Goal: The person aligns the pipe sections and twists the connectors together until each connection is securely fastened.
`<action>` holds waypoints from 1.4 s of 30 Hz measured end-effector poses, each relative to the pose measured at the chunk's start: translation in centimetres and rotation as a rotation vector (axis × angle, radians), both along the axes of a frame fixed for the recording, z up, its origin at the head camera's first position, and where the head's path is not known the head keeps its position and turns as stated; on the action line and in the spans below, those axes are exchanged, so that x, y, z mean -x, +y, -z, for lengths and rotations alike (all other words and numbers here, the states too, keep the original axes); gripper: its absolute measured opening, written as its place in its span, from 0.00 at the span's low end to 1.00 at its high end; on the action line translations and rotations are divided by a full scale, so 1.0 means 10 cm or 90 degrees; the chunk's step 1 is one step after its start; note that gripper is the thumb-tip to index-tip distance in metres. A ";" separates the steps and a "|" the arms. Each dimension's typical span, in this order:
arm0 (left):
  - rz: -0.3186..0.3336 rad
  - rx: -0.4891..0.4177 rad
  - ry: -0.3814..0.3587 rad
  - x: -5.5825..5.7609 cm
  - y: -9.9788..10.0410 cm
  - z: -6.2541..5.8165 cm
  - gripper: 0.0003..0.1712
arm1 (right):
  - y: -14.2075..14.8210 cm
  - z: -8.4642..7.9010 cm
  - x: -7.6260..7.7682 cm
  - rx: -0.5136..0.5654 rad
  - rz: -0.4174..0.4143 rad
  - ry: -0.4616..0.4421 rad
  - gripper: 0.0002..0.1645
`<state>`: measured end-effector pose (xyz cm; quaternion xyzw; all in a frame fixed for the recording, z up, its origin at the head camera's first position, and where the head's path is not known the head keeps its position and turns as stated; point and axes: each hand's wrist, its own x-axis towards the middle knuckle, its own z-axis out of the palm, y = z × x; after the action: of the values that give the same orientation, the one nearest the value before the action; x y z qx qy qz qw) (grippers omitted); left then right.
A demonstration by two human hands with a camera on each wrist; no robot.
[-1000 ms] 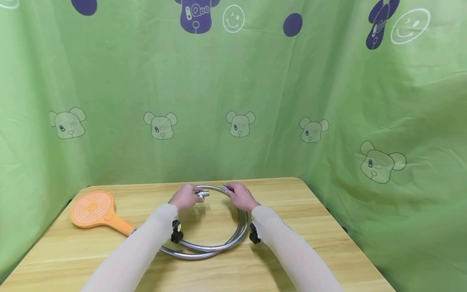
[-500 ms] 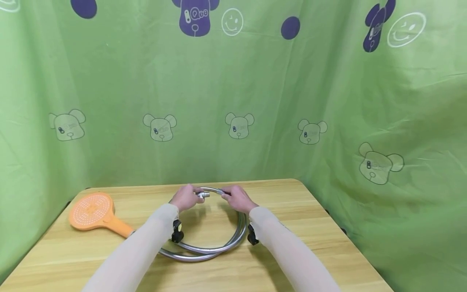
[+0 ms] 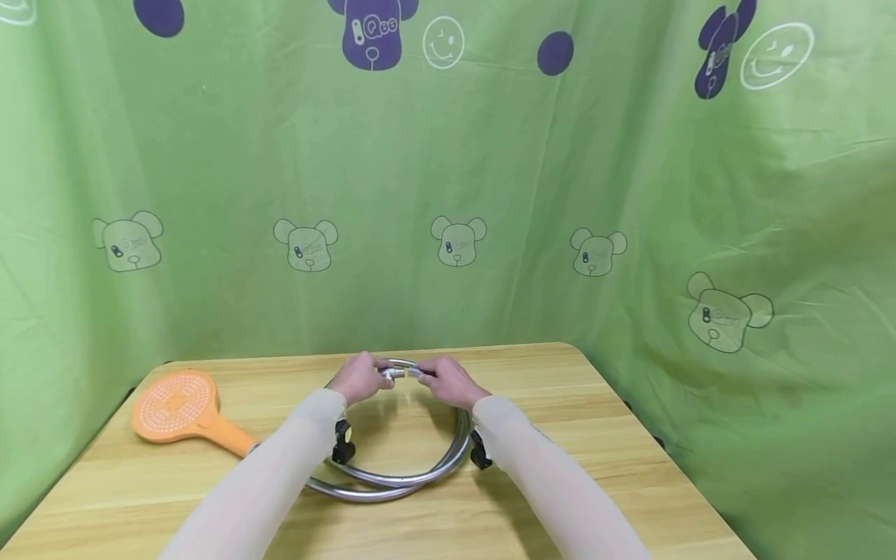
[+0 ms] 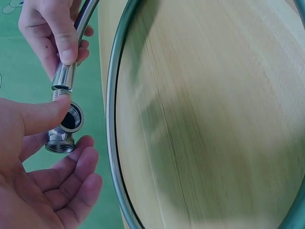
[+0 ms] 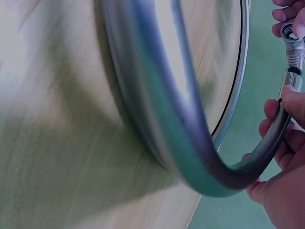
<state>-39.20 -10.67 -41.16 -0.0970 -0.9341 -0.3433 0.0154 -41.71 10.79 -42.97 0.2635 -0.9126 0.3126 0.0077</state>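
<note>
My left hand [image 3: 355,379] pinches a chrome tee fitting [image 4: 61,133] with open threaded ports; in the left wrist view its other fingers spread loosely below. My right hand [image 3: 449,384] grips the end of a silver shower hose [image 3: 441,468] just behind its metal nut [image 4: 64,76]. The nut lines up with the fitting's male thread [image 5: 294,60]; whether they touch is hard to tell. The hose lies in loops on the table below both hands. Toward the left, its other end runs behind the left forearm to an orange shower head [image 3: 175,404].
The wooden table [image 3: 588,474] carries the shower head at its left side. Green curtain [image 3: 448,171] hangs behind and at both sides. A small black camera [image 3: 343,442] is strapped at the left wrist, another black camera [image 3: 480,449] at the right.
My right hand has moved left, bringing the hose nut from well apart up to the tee fitting's thread. The left hand has stayed nearly still, holding the fitting.
</note>
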 end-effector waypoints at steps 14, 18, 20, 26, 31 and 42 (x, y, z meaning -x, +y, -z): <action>0.005 -0.010 -0.011 0.02 0.02 0.01 0.27 | -0.01 -0.01 0.00 0.013 -0.035 -0.012 0.20; 0.023 -0.018 0.000 0.04 0.02 0.03 0.26 | -0.01 0.00 0.00 0.019 -0.047 -0.026 0.20; 0.036 -0.032 0.008 0.04 0.01 0.05 0.24 | 0.00 0.01 0.00 0.020 -0.053 -0.026 0.20; 0.058 -0.093 -0.006 0.04 0.02 0.09 0.20 | 0.01 0.02 -0.02 0.021 -0.058 -0.027 0.21; 0.065 -0.107 -0.009 0.03 0.01 0.10 0.19 | 0.00 0.04 0.00 0.033 -0.053 -0.056 0.22; 0.080 -0.125 -0.006 0.07 -0.03 0.14 0.18 | -0.03 0.07 0.00 0.055 -0.041 -0.084 0.22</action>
<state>-39.91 -11.00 -42.57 -0.1516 -0.8881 -0.4339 -0.0008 -41.70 10.44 -43.70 0.2707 -0.8880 0.3681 -0.0510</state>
